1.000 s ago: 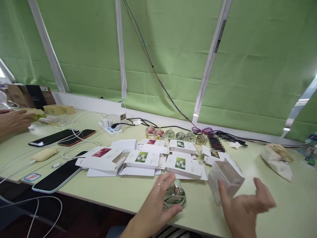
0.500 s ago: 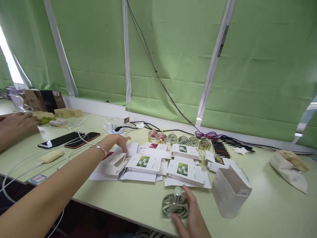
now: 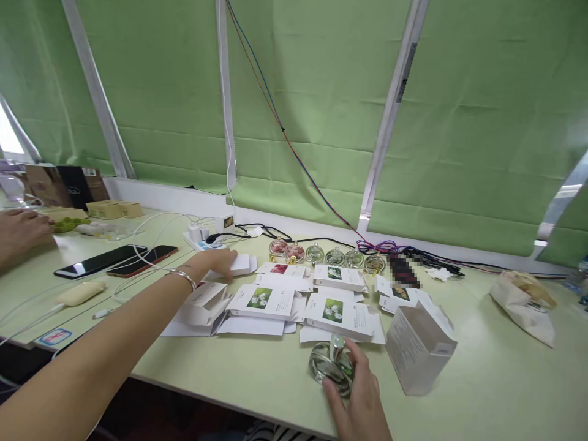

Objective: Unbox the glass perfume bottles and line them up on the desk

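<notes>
My right hand (image 3: 358, 392) grips a round clear glass perfume bottle (image 3: 331, 366) with a silver cap, near the table's front edge. The bottle leans a little. Stretched far across the table, my left hand (image 3: 222, 264), with a bracelet on the wrist, has its fingers closed on a small white carton (image 3: 242, 264); the fingertips are partly hidden. Between the hands lie several flat white cartons (image 3: 337, 313) with flower pictures. An upright opened white box (image 3: 420, 349) stands right of my right hand.
Several round perfume bottles (image 3: 316, 253) line up at the back, by bundled cables (image 3: 386, 246). Phones (image 3: 101, 260), a power strip (image 3: 195, 240) and white charging cables lie left. Another person's hand (image 3: 25, 236) rests at far left. A cloth bag (image 3: 523, 306) sits at right.
The bottle in my right hand has tilted, and the fingers have closed further round it. My left hand has taken hold of the white carton and shifted it slightly. The view has turned slightly.
</notes>
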The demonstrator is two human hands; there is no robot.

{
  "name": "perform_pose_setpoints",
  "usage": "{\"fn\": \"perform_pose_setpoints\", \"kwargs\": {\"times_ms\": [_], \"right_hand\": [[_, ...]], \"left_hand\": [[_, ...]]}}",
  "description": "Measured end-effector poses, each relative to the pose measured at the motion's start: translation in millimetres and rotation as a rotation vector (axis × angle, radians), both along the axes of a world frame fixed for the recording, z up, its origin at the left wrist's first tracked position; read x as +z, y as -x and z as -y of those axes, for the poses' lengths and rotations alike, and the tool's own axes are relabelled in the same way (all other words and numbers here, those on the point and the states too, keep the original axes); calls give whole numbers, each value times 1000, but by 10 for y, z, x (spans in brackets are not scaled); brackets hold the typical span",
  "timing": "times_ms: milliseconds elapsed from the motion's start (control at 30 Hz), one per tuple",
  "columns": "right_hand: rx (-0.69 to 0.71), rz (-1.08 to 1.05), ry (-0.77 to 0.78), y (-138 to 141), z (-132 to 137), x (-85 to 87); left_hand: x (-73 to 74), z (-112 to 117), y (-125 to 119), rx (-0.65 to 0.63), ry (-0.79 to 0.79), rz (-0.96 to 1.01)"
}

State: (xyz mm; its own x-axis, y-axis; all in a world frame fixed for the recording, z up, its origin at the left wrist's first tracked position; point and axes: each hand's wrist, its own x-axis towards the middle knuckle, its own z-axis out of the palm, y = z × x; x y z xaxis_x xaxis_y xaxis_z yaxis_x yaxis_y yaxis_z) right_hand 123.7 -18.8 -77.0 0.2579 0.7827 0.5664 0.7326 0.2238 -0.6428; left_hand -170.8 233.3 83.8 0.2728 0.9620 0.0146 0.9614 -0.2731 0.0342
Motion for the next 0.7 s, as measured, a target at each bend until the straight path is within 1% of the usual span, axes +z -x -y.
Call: {"fn": "perform_pose_setpoints", "kwargs": {"times_ms": [67, 133, 167, 200, 233, 267, 300, 333, 367, 400, 433, 467, 533, 600, 700], "right_hand": [[-24, -1, -23, -5, -18, 13], [-54, -2, -61, -9, -26, 33], [-77, 2, -91, -8, -21, 40], [-102, 7, -136, -2, -6, 42], [-124, 14, -201, 9, 17, 37], [-133, 23, -288, 27, 49, 24], [-118, 33, -388, 51, 86, 5], [-74, 41, -468, 78, 124, -19], [-4, 46, -506, 106, 160, -44], [81, 51, -491, 129, 189, -63], [173, 54, -429, 146, 209, -74], [267, 56, -336, 151, 217, -73], [428, 52, -139, 131, 209, -27], [542, 35, 21, 85, 186, 66], [601, 4, 244, 20, 164, 219]], "left_hand": [[189, 60, 15, -15, 12, -18], [398, 246, -9, -27, -10, -39], [476, 407, -46, -40, -33, -51], [518, 617, -102, -69, -71, -54], [516, 867, -175, -133, -103, -48], [467, 1144, -262, -205, -127, -31], [375, 1430, -357, -284, -120, -10], [248, 1703, -454, -349, -98, 22], [100, 1945, -547, -408, -48, 55], [-57, 2140, -630, -449, 8, 84], [-209, 2279, -700, -463, 58, 105], [-346, 2363, -753, -451, 90, 118], [-550, 2393, -810, -412, 118, 156], [-662, 2333, -807, -410, 127, 210], [-737, 2270, -751, -452, 123, 276]]}}
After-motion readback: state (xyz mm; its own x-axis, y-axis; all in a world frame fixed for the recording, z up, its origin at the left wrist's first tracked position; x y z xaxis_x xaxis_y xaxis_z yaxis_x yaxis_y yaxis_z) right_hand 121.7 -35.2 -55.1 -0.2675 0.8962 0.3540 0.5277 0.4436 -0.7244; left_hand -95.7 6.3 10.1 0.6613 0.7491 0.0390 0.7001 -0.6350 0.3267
